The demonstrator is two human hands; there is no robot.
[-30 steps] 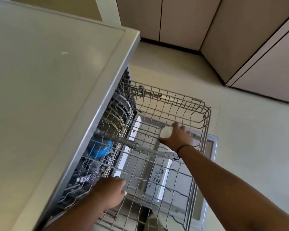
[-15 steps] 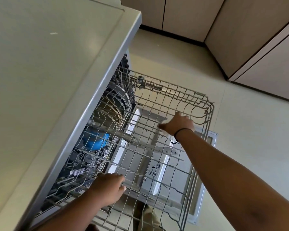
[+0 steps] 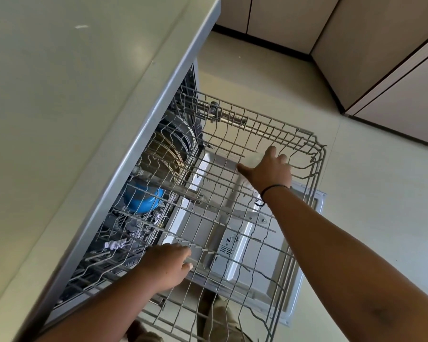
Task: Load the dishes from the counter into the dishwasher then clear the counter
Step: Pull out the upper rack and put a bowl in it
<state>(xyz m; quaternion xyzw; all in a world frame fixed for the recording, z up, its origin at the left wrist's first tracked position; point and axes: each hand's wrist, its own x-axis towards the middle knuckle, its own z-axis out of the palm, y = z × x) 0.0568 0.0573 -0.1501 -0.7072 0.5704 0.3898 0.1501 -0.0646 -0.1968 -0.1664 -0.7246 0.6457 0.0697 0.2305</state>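
Both arms extend forward over the pulled-out upper rack (image 3: 294, 134) of the dishwasher (image 3: 143, 149) beneath the worktop (image 3: 59, 95). Right hand (image 3: 267, 170) grips a pale dish (image 3: 253, 159) at the far side of the rack. Left hand (image 3: 166, 265), fingers curled, rests on the near wires. A blue bowl (image 3: 142, 199) sits in the lower rack.

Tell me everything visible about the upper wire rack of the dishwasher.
The rack is a grey metal wire basket with a grid floor, upright tines and a wavy rim. It is pulled out on its rail, level, above the open door. Its pulled-out part holds only a pale object, mostly hidden under the right hand, which lies on it at the far side. The left hand rests on its near wires, fingers curled over them.
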